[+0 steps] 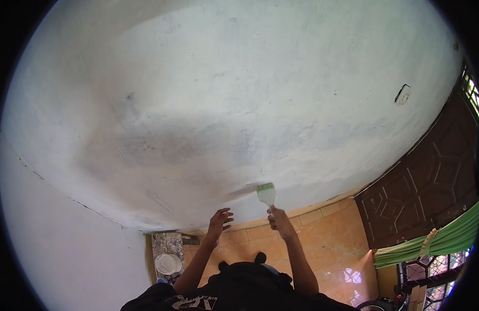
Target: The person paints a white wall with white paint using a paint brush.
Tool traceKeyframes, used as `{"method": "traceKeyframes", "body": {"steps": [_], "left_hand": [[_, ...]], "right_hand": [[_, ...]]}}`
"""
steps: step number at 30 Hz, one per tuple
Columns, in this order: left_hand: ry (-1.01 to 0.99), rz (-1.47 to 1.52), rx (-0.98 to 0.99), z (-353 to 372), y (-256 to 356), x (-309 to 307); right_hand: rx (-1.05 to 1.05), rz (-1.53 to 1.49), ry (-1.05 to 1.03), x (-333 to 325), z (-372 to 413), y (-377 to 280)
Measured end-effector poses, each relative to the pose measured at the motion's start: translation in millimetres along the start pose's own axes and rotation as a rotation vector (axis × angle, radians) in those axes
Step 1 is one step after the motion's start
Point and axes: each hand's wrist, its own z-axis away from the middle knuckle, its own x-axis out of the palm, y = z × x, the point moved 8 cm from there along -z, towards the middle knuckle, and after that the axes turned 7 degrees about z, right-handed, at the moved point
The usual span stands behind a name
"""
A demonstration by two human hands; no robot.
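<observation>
A wide paintbrush (266,194) with a pale handle and a green band is held in my right hand (281,223), its fingers wrapped round the handle. The brush head is up against the lower part of the whitish, patchy wall (239,119). To the left of the brush, my left hand (220,223) is raised near the wall with its fingers apart and nothing in it. A shadow lies on the wall just left of the brush head.
A white bucket (168,264) stands on a worn wooden bench (167,243) at the lower left. Orange floor tiles (322,238) lie below. A dark carved door (421,181), a green curtain (436,241) and a switch plate (403,95) are at the right.
</observation>
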Motion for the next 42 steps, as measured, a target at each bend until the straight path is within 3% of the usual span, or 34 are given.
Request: {"method": "traceKeyframes", "body": {"steps": [3, 8, 11, 13, 15, 19, 23, 25, 26, 29, 35, 39, 42], "left_hand": [[0.003, 0.026, 0.030, -2.3, 9.6, 17.5], [0.020, 0.065, 0.023, -8.0, -0.4, 35.6], [0.001, 0.052, 0.015, -11.8, -3.2, 47.0], [0.000, 0.032, 0.014, -13.5, -0.9, 56.9], [0.002, 0.024, 0.025, -14.0, -1.6, 63.0], [0.030, 0.034, 0.038, -18.6, -3.3, 67.9], [0.035, 0.027, 0.028, -17.8, -11.1, 68.6], [0.047, 0.031, 0.037, -14.8, -13.7, 66.9], [0.050, 0.033, 0.043, -15.0, -13.5, 66.7], [0.075, 0.046, 0.051, -13.9, -15.3, 64.3], [0.113, 0.058, 0.069, -14.1, -13.6, 65.3], [0.105, 0.078, 0.096, -7.1, -2.1, 75.2], [0.118, 0.086, 0.111, -1.7, -0.5, 79.0]], "right_hand": [[-0.075, 0.020, -0.109, 19.8, 41.6, -94.3], [-0.223, 0.115, -0.242, 44.5, 85.0, -180.1], [-0.466, 0.216, -0.164, 44.6, 84.3, -215.7], [-0.517, 0.225, -0.087, 34.9, 61.9, -219.9], [-0.575, 0.244, -0.020, 15.1, 27.8, -198.3], [-0.620, 0.227, 0.023, -25.6, -45.0, -80.6], [-0.276, 0.289, 0.088, -49.4, -54.5, 46.7], [-0.018, 0.101, -0.021, -48.6, -35.1, 83.8], [0.108, 0.008, -0.073, -47.7, -27.9, 95.2], [0.170, 0.004, -0.088, -50.0, -22.4, 81.3], [-0.009, -0.044, -0.276, -17.3, 47.2, -90.4], [-0.313, 0.037, -0.229, -5.1, 82.2, -193.0], [-0.484, 0.114, -0.143, -7.5, 63.9, -233.3]]}}
